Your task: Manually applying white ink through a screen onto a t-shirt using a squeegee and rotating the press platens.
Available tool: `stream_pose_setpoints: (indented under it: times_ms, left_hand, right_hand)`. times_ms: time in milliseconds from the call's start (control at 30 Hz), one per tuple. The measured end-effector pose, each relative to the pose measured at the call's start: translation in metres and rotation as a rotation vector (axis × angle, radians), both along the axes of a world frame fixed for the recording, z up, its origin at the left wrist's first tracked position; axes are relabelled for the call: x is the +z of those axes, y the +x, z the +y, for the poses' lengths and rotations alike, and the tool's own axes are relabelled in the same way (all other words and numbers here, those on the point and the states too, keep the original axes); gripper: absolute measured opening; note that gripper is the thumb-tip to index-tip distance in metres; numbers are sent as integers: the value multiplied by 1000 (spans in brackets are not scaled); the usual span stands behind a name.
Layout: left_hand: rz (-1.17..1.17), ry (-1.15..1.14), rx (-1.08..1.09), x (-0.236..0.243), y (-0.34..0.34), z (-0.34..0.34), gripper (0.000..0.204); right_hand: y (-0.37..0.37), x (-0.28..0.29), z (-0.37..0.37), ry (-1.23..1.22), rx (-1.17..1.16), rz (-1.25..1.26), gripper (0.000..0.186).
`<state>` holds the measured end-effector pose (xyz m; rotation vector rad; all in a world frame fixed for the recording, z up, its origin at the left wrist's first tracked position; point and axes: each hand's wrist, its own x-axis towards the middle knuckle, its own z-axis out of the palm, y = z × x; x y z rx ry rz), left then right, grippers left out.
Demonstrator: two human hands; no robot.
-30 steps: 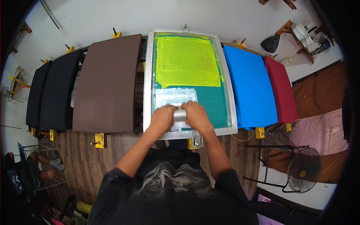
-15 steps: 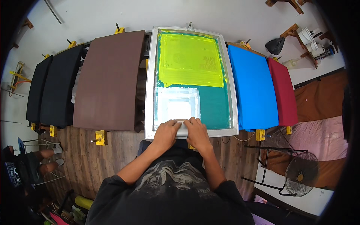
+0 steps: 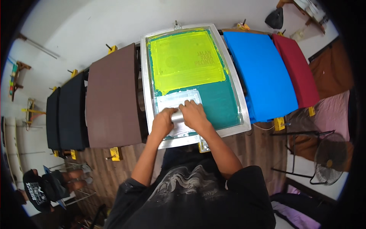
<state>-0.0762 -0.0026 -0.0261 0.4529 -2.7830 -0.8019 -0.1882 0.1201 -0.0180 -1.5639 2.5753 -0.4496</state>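
In front of me lies a screen printing frame (image 3: 147,76) with a metal rim. Its mesh has a lime-yellow area (image 3: 179,72) at the far end, with faint lettering and a round mark. Nearer me is a white ink patch (image 3: 177,97), bordered on the right by bare green mesh (image 3: 221,105). My left hand (image 3: 163,123) and my right hand (image 3: 193,116) both grip a short pale squeegee (image 3: 177,116), left and right of its middle. It stands over the white patch; its lower edge is hidden.
Left of the frame are a brown shirt board (image 3: 112,99) and two black ones (image 3: 72,114). Blue (image 3: 259,72) and dark red (image 3: 295,72) boards stand on the right. A floor fan (image 3: 329,160) is at right; a person (image 3: 42,189) sits at far left.
Both hands have pushed the squeegee forward from the frame's near edge onto the white patch. My view has tilted, so the row of boards slants more.
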Motion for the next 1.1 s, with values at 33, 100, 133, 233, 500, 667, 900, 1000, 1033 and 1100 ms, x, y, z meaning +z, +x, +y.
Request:
stream_pose_setpoints:
  times_ms: [33, 100, 133, 233, 500, 667, 900, 1000, 1033, 1100]
  left_hand:
    - [35, -11, -17, -1, 10, 11, 50]
    - [32, 4, -19, -5, 28, 32, 53]
    - [3, 43, -9, 3, 35, 45, 53]
    - [-85, 61, -19, 13, 52, 61, 55]
    - [-111, -9, 4, 42, 20, 20, 52]
    - [-68, 40, 10, 21, -6, -23, 45]
    - [-93, 53, -72, 18, 33, 24, 55]
    - [-135, 13, -138, 22, 51, 37, 56]
    - [-141, 10, -163, 19, 51, 34, 57]
    - [-217, 21, -177, 22, 43, 26, 57]
  right_hand:
    - [10, -2, 11, -55, 1, -6, 29]
    - [26, -10, 32, -91, 21, -24, 34]
    - [33, -10, 42, -80, 28, -46, 34]
    - [51, -4, 59, -8, 45, -66, 27]
    - [13, 18, 12, -12, 65, -39, 22]
    - [-9, 9, -29, 10, 36, -14, 22]
    - [32, -2, 25, -17, 3, -38, 25]
    - [51, 4, 44, 35, 8, -61, 29]
    - [52, 5, 44, 43, 5, -93, 29]
    - [44, 14, 40, 89, 29, -124, 29]
